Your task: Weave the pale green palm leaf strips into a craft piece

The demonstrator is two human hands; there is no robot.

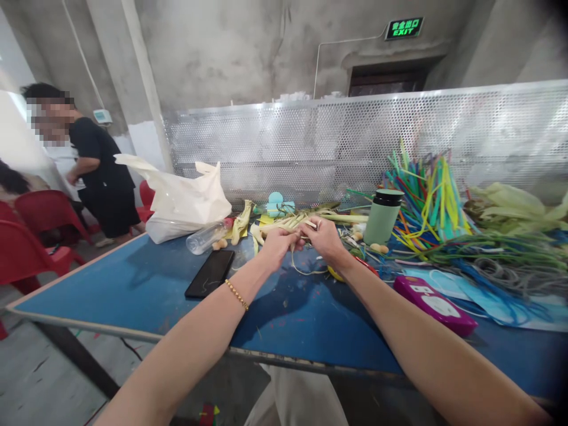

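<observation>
Your left hand (276, 245) and right hand (327, 239) sit close together, both pinching the pale leaf strips (286, 223), which run crosswise between them.

Bare grey concrete wall (231, 47) fills the top of the frame, stained and unpainted, with a square pillar (128, 71) rising at upper left. A lit green exit sign (403, 28) hangs at upper right above a dark doorway (390, 77). A perforated metal screen (355, 142) spans the middle, from centre to right edge. A blue table (133, 284) with a pale rim crosses the lower half. Red plastic chairs (44, 219) stand at far left on the grey floor (35, 367), near a person in black (95, 171). The light is soft and brightest at the left edge
</observation>
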